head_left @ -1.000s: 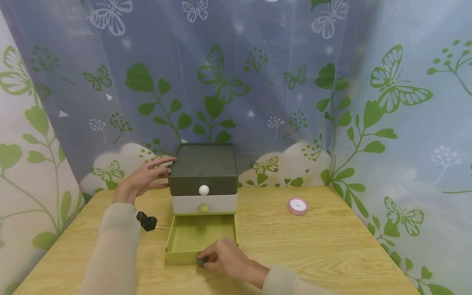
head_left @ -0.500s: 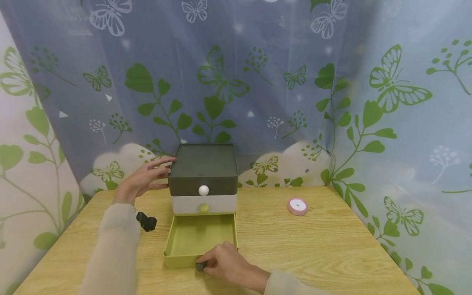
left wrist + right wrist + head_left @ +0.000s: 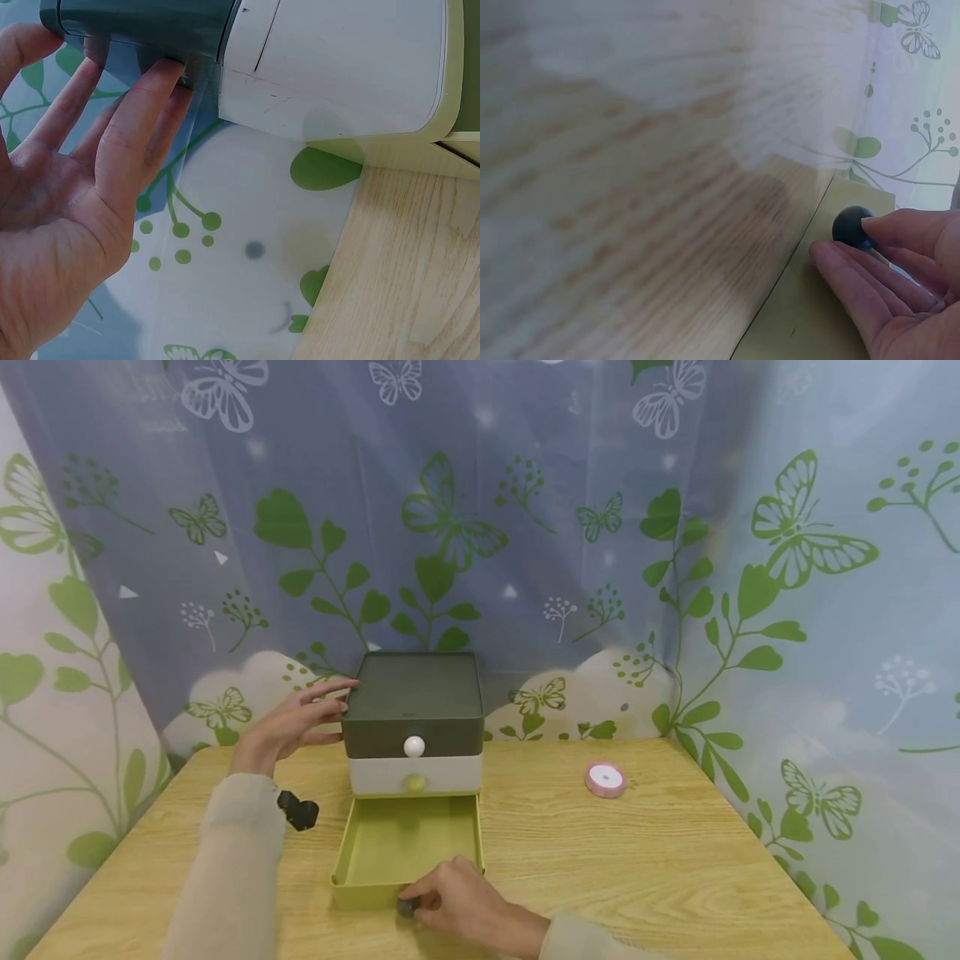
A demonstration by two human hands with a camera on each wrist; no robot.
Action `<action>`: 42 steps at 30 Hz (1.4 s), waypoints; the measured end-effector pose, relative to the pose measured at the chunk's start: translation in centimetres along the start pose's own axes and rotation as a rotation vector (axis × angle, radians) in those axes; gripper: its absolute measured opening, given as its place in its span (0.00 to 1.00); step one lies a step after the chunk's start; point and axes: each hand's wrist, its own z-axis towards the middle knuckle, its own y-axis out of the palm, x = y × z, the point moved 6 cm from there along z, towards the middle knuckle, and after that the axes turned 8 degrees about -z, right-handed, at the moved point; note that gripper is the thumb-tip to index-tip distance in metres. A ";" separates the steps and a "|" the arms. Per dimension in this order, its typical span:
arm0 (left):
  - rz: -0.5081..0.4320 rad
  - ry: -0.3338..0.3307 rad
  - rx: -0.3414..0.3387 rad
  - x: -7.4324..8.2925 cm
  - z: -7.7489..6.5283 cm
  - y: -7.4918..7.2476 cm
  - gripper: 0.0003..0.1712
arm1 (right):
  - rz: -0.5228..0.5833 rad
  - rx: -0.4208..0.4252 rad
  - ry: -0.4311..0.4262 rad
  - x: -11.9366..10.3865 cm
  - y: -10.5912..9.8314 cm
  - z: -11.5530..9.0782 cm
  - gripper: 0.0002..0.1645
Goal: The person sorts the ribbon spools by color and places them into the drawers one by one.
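A small desktop drawer box [image 3: 416, 685] stands on the table, with a dark green top tier, a white middle tier and a green bottom drawer [image 3: 405, 839] pulled far out. The inside of that drawer is bare. My right hand [image 3: 461, 902] pinches the drawer's round dark knob [image 3: 408, 907] between thumb and fingers; the right wrist view shows the knob [image 3: 853, 227] close up. My left hand [image 3: 296, 722] rests its fingertips against the left side of the dark top tier [image 3: 142, 26], fingers spread. A white knob [image 3: 414, 747] and a green knob [image 3: 416, 783] mark the upper drawers.
A pink-rimmed white roll [image 3: 605, 780] lies on the wooden table [image 3: 637, 860] to the right. A black camera [image 3: 298, 811] is strapped at the left wrist. Patterned curtain [image 3: 525, 568] hangs behind the table and along both sides.
My right hand has drawn the green bottom drawer slightly farther out toward me, keeping its pinch on the knob. The left hand has stayed at the box's side.
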 end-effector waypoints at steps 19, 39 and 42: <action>0.004 -0.008 0.011 0.2 0.1 0.1 0.35 | -0.173 0.022 -0.071 1.9 -7.1 0.8 0.03; 0.010 0.024 -0.010 0.4 -0.1 -0.3 0.37 | -0.542 0.083 0.323 19.8 -16.8 0.2 0.17; 0.007 0.018 -0.014 0.5 -0.1 0.0 0.38 | -0.541 0.083 0.340 21.4 -17.1 -0.4 0.21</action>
